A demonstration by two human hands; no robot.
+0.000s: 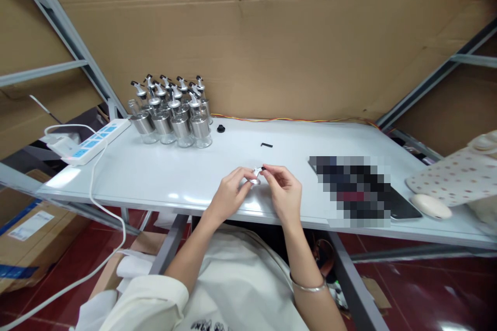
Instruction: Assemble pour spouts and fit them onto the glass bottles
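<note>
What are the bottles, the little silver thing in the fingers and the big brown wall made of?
Bottles: probably clear, shiny glass, being see-through; their gleaming grey bands look metal. Little silver thing: its shine suits metal or silvery plastic; too small to tell. Brown wall: dull cardboard, judging by its creases.

Small silver pourer spout (pixel 256 172) with round flared base (pixel 255 181), black tip (pixel 263 168), base down, tip leaning right, pinched between my left grip (pixel 233 189) and right grip (pixel 286 190), over the tabletop (pixel 186 170)
</note>
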